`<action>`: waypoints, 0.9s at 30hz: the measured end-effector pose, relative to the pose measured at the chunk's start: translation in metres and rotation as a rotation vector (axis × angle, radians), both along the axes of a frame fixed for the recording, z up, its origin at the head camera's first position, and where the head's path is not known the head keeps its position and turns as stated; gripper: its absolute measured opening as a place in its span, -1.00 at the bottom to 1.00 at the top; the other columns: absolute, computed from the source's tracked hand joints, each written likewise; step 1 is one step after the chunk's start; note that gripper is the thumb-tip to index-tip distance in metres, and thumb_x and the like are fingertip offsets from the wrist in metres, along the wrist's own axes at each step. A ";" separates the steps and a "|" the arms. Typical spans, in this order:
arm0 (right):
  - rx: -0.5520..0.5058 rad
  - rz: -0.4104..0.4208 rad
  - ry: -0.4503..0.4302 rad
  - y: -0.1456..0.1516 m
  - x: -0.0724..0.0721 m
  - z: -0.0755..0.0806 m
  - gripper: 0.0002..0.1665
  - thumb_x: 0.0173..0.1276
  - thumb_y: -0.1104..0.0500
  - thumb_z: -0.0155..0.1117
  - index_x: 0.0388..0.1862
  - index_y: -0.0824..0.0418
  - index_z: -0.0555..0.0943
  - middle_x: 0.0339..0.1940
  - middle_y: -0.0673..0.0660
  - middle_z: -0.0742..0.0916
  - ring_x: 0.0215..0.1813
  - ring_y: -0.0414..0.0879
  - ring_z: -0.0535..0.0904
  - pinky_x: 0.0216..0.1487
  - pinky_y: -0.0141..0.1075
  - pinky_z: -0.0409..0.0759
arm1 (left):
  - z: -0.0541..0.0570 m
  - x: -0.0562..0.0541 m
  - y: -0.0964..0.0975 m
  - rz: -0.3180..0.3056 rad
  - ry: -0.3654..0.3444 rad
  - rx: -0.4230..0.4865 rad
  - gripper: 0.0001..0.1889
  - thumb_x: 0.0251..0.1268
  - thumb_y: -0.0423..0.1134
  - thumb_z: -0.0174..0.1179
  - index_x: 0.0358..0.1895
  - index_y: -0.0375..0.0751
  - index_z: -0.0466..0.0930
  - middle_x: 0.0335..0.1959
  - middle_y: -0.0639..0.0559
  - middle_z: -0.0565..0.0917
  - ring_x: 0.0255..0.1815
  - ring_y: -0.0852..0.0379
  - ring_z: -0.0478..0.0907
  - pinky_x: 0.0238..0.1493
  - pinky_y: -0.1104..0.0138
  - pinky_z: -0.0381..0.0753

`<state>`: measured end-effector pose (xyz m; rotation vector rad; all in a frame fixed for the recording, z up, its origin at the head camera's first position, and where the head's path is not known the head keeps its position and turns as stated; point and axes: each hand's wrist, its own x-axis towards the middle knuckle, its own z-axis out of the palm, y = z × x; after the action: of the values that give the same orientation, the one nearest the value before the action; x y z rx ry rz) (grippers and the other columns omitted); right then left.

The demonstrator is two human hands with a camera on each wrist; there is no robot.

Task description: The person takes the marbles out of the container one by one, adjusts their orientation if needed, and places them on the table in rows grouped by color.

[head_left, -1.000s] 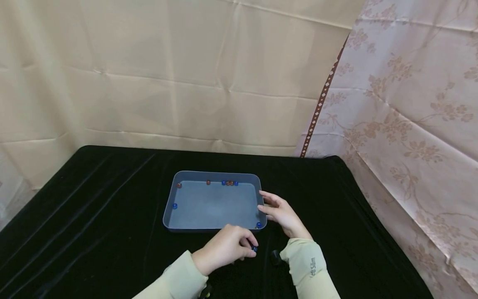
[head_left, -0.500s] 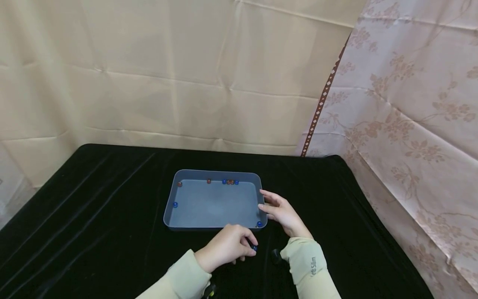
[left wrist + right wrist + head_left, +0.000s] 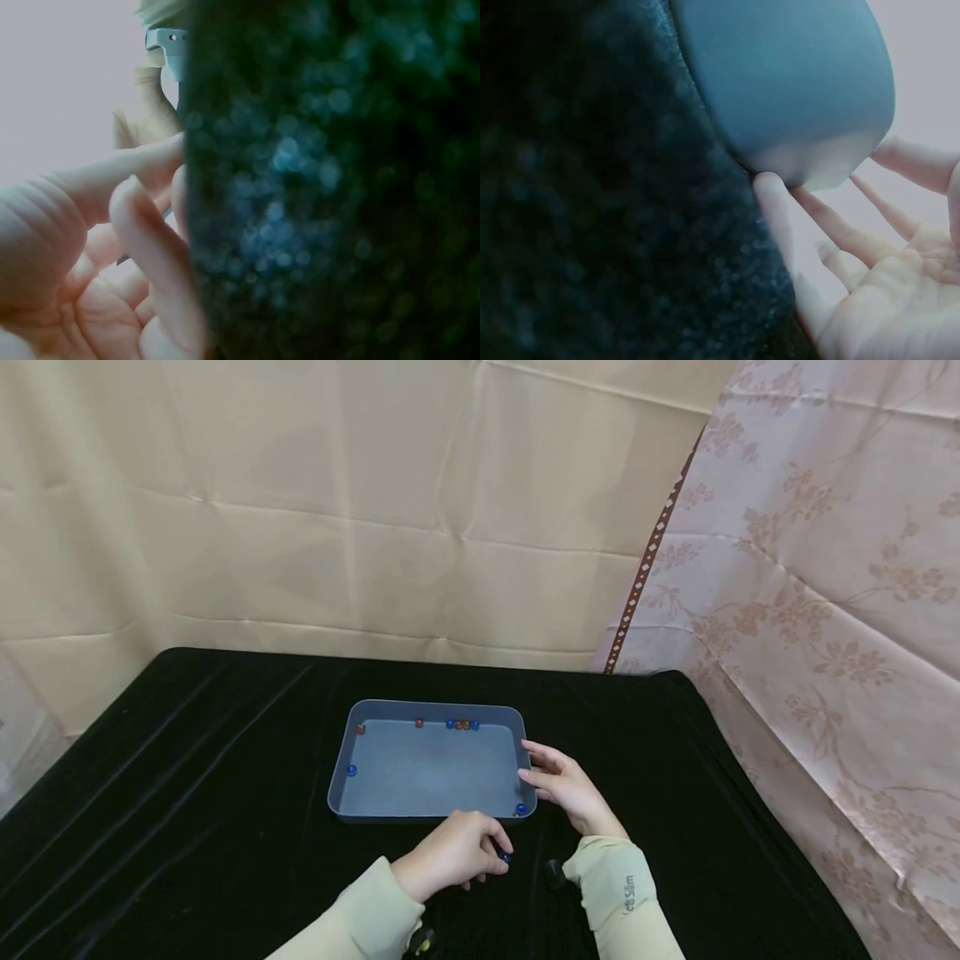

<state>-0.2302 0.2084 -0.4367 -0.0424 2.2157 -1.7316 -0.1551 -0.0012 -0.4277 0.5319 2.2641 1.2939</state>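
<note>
In the head view, my left hand pinches a dark blue marble between thumb and fingertips, just in front of the tray's near edge. The marble is mostly hidden by the fingers. A shallow blue-grey tray lies on the black cloth. My right hand touches the tray's right wall with loosely spread fingers; the right wrist view shows its fingertips against the wall's outside. Inside the tray, a blue marble sits in the near right corner, another blue marble by the left wall.
Along the tray's far wall lie a reddish-brown marble in the corner, a second brown marble, and a short row of blue and brown marbles. Black cloth covers the table. A beige curtain hangs behind.
My left hand has shifted very slightly to the left, with the blue marble still pinched. The right hand keeps its place at the tray, and the marbles in the tray have not moved.
</note>
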 end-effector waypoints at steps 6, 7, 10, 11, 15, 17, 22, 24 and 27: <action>0.009 -0.010 -0.006 -0.001 0.000 0.001 -0.39 0.47 0.15 0.19 0.47 0.10 0.35 0.47 0.30 0.42 0.34 0.18 0.49 0.28 0.04 0.53 | -0.001 -0.001 0.001 -0.005 0.000 -0.010 -0.95 0.22 -0.36 0.34 -0.27 -0.19 0.71 -0.64 0.05 0.64 -0.70 0.20 0.49 -0.68 0.41 0.51; 0.011 -0.012 -0.007 -0.001 0.000 0.001 -0.39 0.47 0.15 0.19 0.47 0.10 0.35 0.47 0.30 0.42 0.35 0.19 0.48 0.28 0.04 0.53 | -0.001 -0.001 0.001 -0.005 -0.001 -0.010 -0.95 0.22 -0.36 0.34 -0.27 -0.19 0.71 -0.65 0.05 0.63 -0.71 0.20 0.48 -0.68 0.41 0.51; 0.016 -0.014 -0.008 -0.001 0.000 0.001 -0.39 0.47 0.14 0.19 0.47 0.09 0.35 0.47 0.30 0.41 0.36 0.20 0.47 0.29 0.06 0.52 | -0.001 0.000 0.001 -0.005 0.001 -0.010 -0.96 0.23 -0.35 0.34 -0.27 -0.18 0.71 -0.65 0.05 0.63 -0.71 0.20 0.48 -0.68 0.40 0.52; 0.015 -0.013 -0.007 -0.001 0.000 0.001 -0.39 0.47 0.14 0.19 0.47 0.10 0.35 0.47 0.30 0.41 0.36 0.20 0.47 0.29 0.06 0.51 | -0.001 0.000 0.001 -0.006 0.001 -0.009 -0.96 0.23 -0.35 0.34 -0.27 -0.18 0.71 -0.65 0.05 0.63 -0.71 0.20 0.48 -0.67 0.40 0.52; 0.019 -0.013 -0.004 -0.001 -0.001 0.000 -0.39 0.47 0.13 0.19 0.47 0.09 0.36 0.47 0.29 0.42 0.36 0.20 0.47 0.30 0.07 0.50 | -0.001 0.000 0.000 -0.006 -0.001 -0.005 -0.96 0.22 -0.35 0.35 -0.28 -0.16 0.71 -0.64 0.05 0.63 -0.71 0.20 0.48 -0.67 0.39 0.53; 0.021 -0.013 -0.002 -0.001 -0.001 0.000 -0.39 0.47 0.13 0.20 0.47 0.10 0.36 0.47 0.29 0.42 0.36 0.20 0.47 0.30 0.08 0.50 | -0.001 0.000 0.000 -0.006 -0.006 -0.004 -0.96 0.22 -0.35 0.35 -0.28 -0.16 0.71 -0.64 0.04 0.63 -0.71 0.20 0.47 -0.67 0.39 0.53; 0.024 -0.013 0.004 -0.001 0.000 -0.001 -0.39 0.46 0.13 0.21 0.46 0.10 0.36 0.46 0.29 0.43 0.35 0.19 0.48 0.30 0.08 0.50 | -0.002 0.000 0.001 -0.004 -0.016 -0.013 -0.94 0.23 -0.35 0.35 -0.25 -0.16 0.71 -0.63 0.05 0.63 -0.71 0.19 0.48 -0.66 0.39 0.53; 0.024 -0.012 0.006 -0.001 0.000 -0.001 -0.39 0.46 0.13 0.21 0.46 0.10 0.36 0.46 0.29 0.44 0.35 0.19 0.48 0.30 0.07 0.50 | -0.002 -0.001 0.001 -0.002 -0.016 -0.018 -0.93 0.23 -0.34 0.35 -0.25 -0.15 0.71 -0.64 0.05 0.64 -0.70 0.19 0.49 -0.67 0.40 0.53; 0.022 -0.012 0.007 -0.001 0.000 -0.001 -0.39 0.46 0.13 0.21 0.46 0.10 0.36 0.46 0.29 0.43 0.35 0.19 0.48 0.30 0.08 0.50 | -0.001 0.000 0.001 -0.002 -0.012 -0.018 -0.93 0.22 -0.35 0.35 -0.25 -0.16 0.71 -0.65 0.06 0.63 -0.71 0.20 0.48 -0.67 0.40 0.52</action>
<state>-0.2306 0.2074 -0.4373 -0.0298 2.2441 -1.7152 -0.1554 0.0001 -0.4290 0.5185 2.2626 1.2712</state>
